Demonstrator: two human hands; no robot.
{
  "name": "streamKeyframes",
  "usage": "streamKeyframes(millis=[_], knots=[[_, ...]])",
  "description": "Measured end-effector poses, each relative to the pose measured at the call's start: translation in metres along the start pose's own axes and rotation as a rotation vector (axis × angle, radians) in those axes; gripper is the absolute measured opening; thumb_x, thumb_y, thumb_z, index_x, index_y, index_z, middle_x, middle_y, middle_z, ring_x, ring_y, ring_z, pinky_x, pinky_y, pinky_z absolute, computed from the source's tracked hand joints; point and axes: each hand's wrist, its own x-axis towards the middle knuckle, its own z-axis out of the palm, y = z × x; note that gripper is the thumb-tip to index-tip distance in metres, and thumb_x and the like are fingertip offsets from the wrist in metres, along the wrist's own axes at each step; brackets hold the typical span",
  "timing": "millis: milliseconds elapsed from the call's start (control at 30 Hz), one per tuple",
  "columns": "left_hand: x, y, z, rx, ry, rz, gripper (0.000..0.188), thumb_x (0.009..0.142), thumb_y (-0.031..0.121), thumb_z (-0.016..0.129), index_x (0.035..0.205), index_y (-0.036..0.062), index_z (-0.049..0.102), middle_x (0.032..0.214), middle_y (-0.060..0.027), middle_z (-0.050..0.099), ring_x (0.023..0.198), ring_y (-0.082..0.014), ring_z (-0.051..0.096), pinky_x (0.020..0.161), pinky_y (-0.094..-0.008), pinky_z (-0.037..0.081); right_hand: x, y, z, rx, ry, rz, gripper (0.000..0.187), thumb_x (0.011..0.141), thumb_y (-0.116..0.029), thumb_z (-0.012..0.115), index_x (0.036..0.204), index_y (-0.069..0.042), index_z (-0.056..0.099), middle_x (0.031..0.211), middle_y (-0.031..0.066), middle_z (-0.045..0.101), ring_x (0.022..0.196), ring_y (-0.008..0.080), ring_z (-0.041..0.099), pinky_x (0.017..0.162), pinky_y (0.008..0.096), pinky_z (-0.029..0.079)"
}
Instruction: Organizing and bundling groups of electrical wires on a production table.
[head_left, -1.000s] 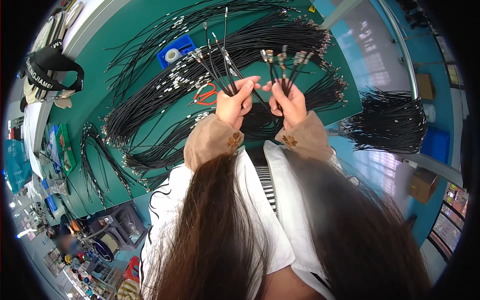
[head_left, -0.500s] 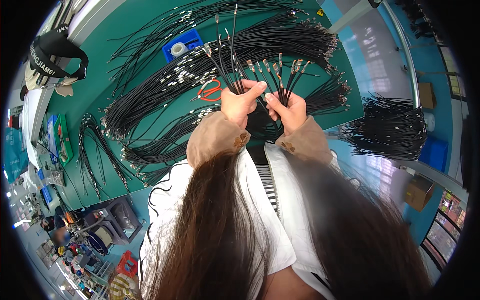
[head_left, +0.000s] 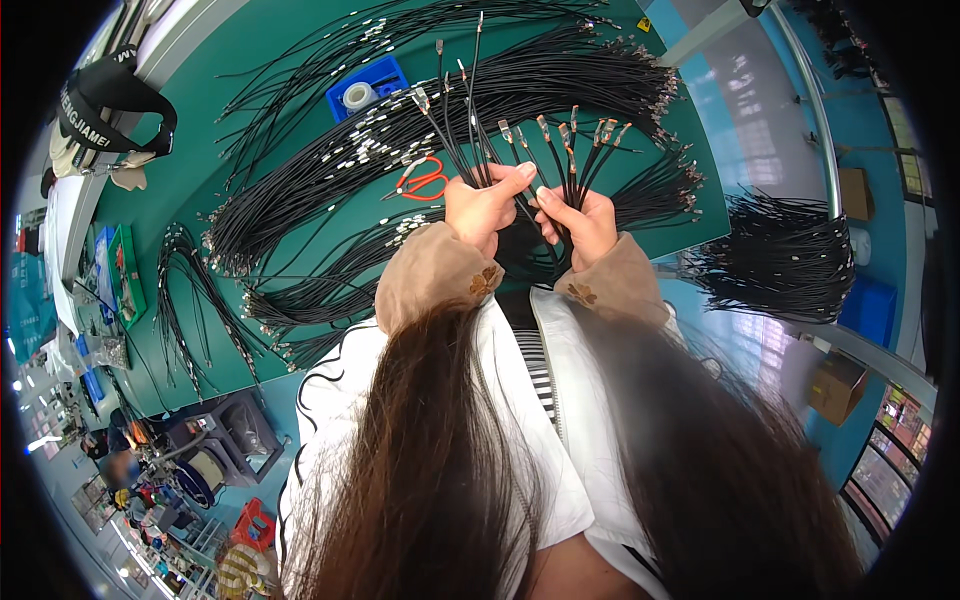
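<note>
Above the green table, my left hand (head_left: 484, 207) is closed around several black cables (head_left: 459, 140), whose metal-tipped ends stick up past the fingers. Right beside it, my right hand (head_left: 582, 222) grips another fan of black cables (head_left: 584, 170) with flat copper-coloured terminals at their tips. The two thumbs nearly meet between the bunches. Below the hands the cables run down into shadow, and their lower parts are hidden. Red-handled scissors or snips (head_left: 421, 180) lie just left of my left hand.
Large bundles of black cables (head_left: 270, 190) spread over the green table (head_left: 190, 215). A blue tray (head_left: 367, 88) holds a white roll. At the left stands a green bin (head_left: 128, 275). More cables (head_left: 775, 255) hang by a metal rail on the right. A black cap (head_left: 115, 110) sits at upper left.
Some cable tips in my right hand have shifted and regrouped, with fewer standing toward my left hand. Both hands keep hold in nearly the same place.
</note>
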Motion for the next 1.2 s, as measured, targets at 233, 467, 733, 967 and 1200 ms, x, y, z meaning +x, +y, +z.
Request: streamKeyframes(millis=[233, 467, 733, 967, 1200], knots=[[0.0023, -0.001, -0.0018, -0.034, -0.001, -0.024, 0.017, 0.074, 0.01, 0.073, 0.072, 0.0032, 0.058, 0.053, 0.0041, 0.045, 0.039, -0.0029, 0.029, 0.037, -0.0224, 0.018, 0.0004, -0.0027, 0.0001, 0.026, -0.007, 0.031, 0.017, 0.082, -0.015, 0.065, 0.084, 0.002, 0.062, 0.069, 0.0067, 0.061, 0.057, 0.0099, 0.053, 0.05, 0.022, 0.04], [0.0038, 0.0002, -0.0028, -0.013, -0.007, -0.042, 0.015, 0.076, 0.011, 0.072, 0.073, 0.0031, 0.058, 0.054, 0.0041, 0.045, 0.04, -0.0026, 0.029, 0.037, -0.0214, 0.019, 0.0027, -0.0031, -0.0019, 0.022, -0.026, 0.063, 0.018, 0.082, -0.015, 0.065, 0.085, 0.002, 0.062, 0.072, 0.0075, 0.062, 0.058, 0.01, 0.053, 0.05, 0.0223, 0.04], [0.0074, -0.0012, -0.0044, -0.012, -0.033, -0.051, 0.02, 0.074, 0.014, 0.074, 0.073, 0.0021, 0.058, 0.052, 0.0035, 0.045, 0.039, -0.003, 0.029, 0.037, -0.0219, 0.019, 0.005, -0.0034, -0.0028, 0.025, -0.025, 0.084, 0.018, 0.082, -0.016, 0.065, 0.083, 0.001, 0.061, 0.071, 0.0063, 0.061, 0.056, 0.009, 0.052, 0.049, 0.0215, 0.04], [0.0094, -0.0029, -0.0043, 0.004, -0.026, -0.053, 0.019, 0.075, 0.014, 0.073, 0.073, 0.0022, 0.059, 0.051, 0.0038, 0.044, 0.039, -0.003, 0.029, 0.037, -0.0221, 0.019, 0.0056, -0.0038, -0.0035, 0.02, -0.019, 0.095, 0.021, 0.082, -0.019, 0.066, 0.079, 0.001, 0.061, 0.066, 0.0041, 0.057, 0.056, 0.0091, 0.05, 0.05, 0.0213, 0.037], [0.0097, -0.0038, -0.0038, 0.008, -0.025, -0.056, 0.018, 0.075, 0.014, 0.073, 0.075, 0.0019, 0.06, 0.052, 0.0033, 0.046, 0.039, -0.0031, 0.029, 0.037, -0.022, 0.018, 0.0062, -0.0042, -0.0051, 0.009, -0.019, 0.101, 0.021, 0.081, -0.02, 0.066, 0.079, 0.0, 0.061, 0.066, 0.0038, 0.057, 0.056, 0.0088, 0.05, 0.051, 0.0211, 0.038]])
